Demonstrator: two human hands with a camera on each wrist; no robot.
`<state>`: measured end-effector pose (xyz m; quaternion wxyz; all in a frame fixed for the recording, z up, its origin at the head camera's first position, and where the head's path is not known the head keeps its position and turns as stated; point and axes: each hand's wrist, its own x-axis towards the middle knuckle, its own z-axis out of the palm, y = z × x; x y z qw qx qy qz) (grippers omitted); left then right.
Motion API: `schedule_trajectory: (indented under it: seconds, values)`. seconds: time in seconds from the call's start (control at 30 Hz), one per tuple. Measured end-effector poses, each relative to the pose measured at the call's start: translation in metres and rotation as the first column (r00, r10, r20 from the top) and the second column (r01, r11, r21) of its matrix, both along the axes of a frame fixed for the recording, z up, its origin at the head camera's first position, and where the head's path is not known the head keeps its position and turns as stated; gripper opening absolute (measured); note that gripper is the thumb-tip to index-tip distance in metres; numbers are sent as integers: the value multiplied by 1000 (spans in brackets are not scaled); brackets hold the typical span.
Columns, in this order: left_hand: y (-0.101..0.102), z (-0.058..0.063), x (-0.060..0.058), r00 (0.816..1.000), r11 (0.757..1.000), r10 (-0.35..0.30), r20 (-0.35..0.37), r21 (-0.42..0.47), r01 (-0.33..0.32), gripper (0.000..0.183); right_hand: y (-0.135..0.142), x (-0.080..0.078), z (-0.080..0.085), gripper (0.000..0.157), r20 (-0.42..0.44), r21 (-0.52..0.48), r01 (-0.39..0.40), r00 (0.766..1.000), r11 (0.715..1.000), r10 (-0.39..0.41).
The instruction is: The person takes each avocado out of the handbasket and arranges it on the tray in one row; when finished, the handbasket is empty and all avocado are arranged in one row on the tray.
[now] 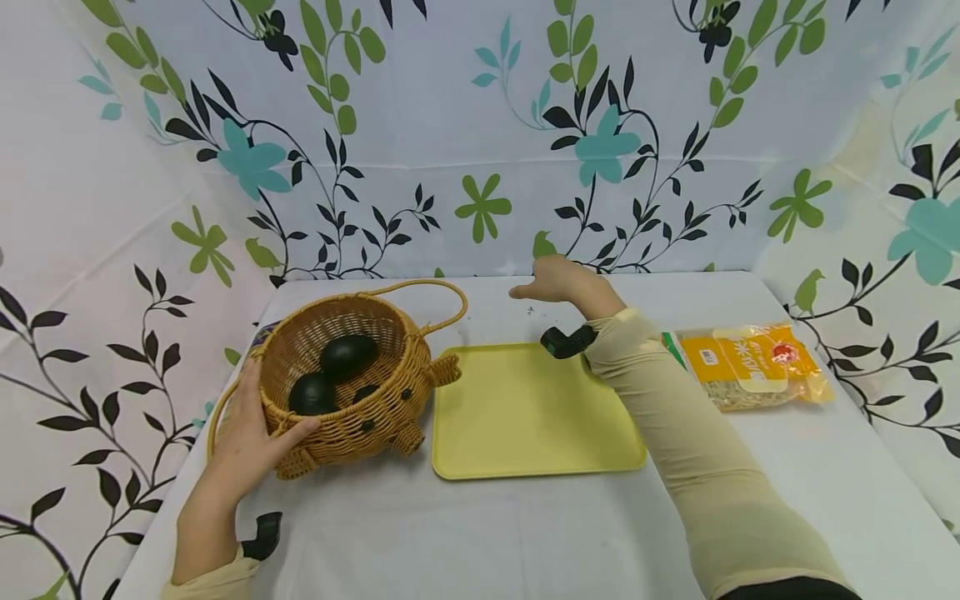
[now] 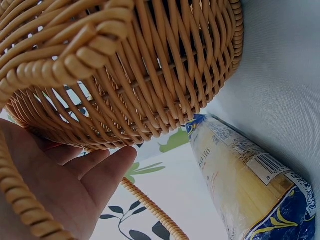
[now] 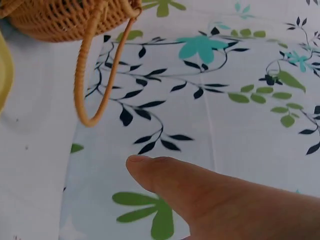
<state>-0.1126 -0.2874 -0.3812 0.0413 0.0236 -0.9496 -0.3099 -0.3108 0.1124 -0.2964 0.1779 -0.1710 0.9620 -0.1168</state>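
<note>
A round wicker basket (image 1: 420,408) shaped like an animal face stands on the left of the table, tilted, with looped handles. Inside lie two dark green avocados (image 1: 348,356); a smaller dark patch near the front rim is unclear. My left hand (image 1: 251,433) holds the basket's left side, thumb over the front rim. The left wrist view shows the fingers (image 2: 107,175) against the woven wall. Over the table's far edge hovers my right hand (image 1: 558,281), holding nothing, its thumb stretched out to the left. The basket's near handle (image 3: 82,75) is apart from it.
A yellow tray (image 1: 525,417) lies mid-table, below the right forearm. An orange and clear bag of grain (image 1: 750,367) lies at the right. Behind the basket is a clear packet with blue ends (image 2: 240,175). Patterned cloth hangs at the back and sides.
</note>
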Motion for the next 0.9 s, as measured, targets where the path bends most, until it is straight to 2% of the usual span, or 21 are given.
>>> schedule_trajectory:
  seconds: [0.23,0.33,0.63,0.9]
  values:
    - [0,2,-1,1000,1000,-7,3,5,7,112,-54,5,31,40,-25,-15,-107,994,994,107]
    - [1,2,-1,1000,1000,-16,7,7,15,112,-75,7,38,39,-52,-20,-161,986,987,160]
    - [-1,2,-1,1000,1000,-11,9,10,11,113,-130,16,51,41,-73,-23,-285,957,958,282]
    - [-4,1,0,1000,1000,-8,14,19,8,113,-167,21,50,42,-64,14,-386,920,922,386]
